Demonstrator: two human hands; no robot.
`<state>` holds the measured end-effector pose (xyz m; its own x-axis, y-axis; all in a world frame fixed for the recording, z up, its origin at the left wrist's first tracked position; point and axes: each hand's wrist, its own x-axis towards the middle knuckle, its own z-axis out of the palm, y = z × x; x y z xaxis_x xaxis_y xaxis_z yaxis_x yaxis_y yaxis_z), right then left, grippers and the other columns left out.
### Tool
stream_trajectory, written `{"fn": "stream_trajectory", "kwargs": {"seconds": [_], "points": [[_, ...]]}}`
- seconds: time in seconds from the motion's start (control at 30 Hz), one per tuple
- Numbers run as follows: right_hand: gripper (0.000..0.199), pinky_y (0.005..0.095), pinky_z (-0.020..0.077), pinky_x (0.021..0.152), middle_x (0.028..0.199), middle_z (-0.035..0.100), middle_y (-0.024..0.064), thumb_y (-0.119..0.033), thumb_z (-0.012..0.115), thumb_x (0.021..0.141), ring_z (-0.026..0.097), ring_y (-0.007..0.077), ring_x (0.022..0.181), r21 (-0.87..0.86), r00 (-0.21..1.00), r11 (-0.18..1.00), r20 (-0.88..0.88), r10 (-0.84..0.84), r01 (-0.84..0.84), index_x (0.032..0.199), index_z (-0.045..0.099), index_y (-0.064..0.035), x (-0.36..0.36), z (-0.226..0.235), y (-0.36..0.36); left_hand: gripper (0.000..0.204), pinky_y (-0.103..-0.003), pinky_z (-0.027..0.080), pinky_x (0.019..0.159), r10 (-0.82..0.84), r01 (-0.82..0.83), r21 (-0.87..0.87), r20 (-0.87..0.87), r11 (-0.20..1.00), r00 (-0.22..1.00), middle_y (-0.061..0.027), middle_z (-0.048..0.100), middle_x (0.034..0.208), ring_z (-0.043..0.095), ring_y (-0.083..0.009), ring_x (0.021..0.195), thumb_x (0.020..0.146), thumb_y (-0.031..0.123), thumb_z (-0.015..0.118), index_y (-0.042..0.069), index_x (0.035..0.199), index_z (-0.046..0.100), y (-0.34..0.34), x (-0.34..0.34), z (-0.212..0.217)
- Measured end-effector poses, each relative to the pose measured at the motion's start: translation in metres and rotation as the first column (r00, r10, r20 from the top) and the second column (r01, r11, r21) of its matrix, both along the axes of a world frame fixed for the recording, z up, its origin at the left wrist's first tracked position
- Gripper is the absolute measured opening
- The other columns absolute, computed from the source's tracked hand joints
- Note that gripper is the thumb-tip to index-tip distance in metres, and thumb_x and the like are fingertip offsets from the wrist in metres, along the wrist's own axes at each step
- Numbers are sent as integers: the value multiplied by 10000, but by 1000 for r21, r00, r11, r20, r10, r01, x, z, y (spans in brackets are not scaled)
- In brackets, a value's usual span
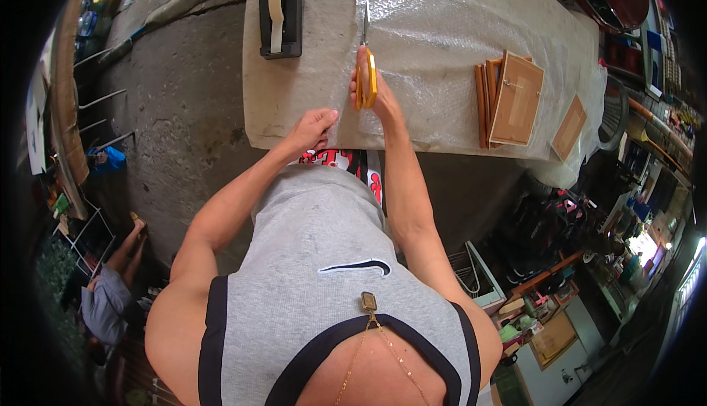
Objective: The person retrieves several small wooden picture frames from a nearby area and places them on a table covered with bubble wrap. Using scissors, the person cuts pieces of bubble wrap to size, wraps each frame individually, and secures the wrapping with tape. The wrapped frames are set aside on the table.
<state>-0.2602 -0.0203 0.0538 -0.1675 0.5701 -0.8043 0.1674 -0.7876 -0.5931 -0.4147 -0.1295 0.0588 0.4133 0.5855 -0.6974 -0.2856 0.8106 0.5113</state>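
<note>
Right hand (378, 97) grips yellow-handled scissors (371, 82) at upper centre, blades pointing up the frame along the left margin of bubble wrap (442, 56), which spreads rightward; the left hand (313, 129), farther from it, curls at the worktop's (283, 97) lower edge, its fingertips hidden, so whether it pinches anything I cannot tell.

A dark curved emblem (355, 267) stands on the grey tank top (317, 222). Red letter-like marks, partly hidden, cover the shorts (337, 159).
</note>
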Motion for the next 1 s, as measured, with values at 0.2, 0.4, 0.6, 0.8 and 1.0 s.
{"fn": "stream_trajectory", "kwargs": {"seconds": [0.2, 0.4, 0.6, 0.8, 1.0], "points": [[713, 232, 435, 440, 579, 470, -19, -831, 419, 741, 488, 89, 466, 1, 999, 999, -12, 38, -38, 710, 470, -121, 1, -4, 19, 378, -229, 285, 400, -11, 11, 13, 20, 1000, 1000, 66, 300, 570, 277, -51, 451, 987, 389, 454, 120, 726, 405, -6, -2, 4], [736, 235, 427, 427, 550, 460, -14, -842, 421, 728, 484, 101, 450, 16, 1000, 1000, 6, 15, -15, 674, 475, -110, -5, -7, 31, 375, -225, 281, 398, -12, 12, 13, -5, 1000, 1000, 67, 300, 578, 281, -51, 455, 985, 387, 459, 119, 729, 406, -6, -1, 12], [720, 246, 433, 426, 571, 453, -15, -842, 377, 743, 475, 97, 449, 66, 996, 994, 19, 87, -88, 719, 449, -127, -4, -6, 41, 380, -218, 278, 401, -11, 11, -16, -8, 1000, 1000, 67, 306, 584, 293, -49, 461, 980, 400, 467, 118, 730, 415, -8, -4, 21], [725, 246, 440, 425, 552, 449, -14, -842, 380, 744, 473, 98, 441, 30, 998, 997, -15, 65, -65, 702, 444, -121, -10, -10, 45, 368, -215, 304, 413, -46, 46, 8, 10, 999, 999, 66, 329, 575, 313, -38, 470, 990, 378, 452, 106, 744, 437, -17, -5, 24], [729, 255, 457, 437, 568, 455, -6, -844, 380, 741, 479, 108, 444, 88, 998, 994, -2, 59, -59, 713, 444, -118, -13, -6, 54, 358, -211, 297, 417, -20, 20, -1, -10, 1000, 1000, 71, 320, 595, 298, -37, 481, 983, 386, 468, 119, 747, 434, -23, -3, 26]]}}
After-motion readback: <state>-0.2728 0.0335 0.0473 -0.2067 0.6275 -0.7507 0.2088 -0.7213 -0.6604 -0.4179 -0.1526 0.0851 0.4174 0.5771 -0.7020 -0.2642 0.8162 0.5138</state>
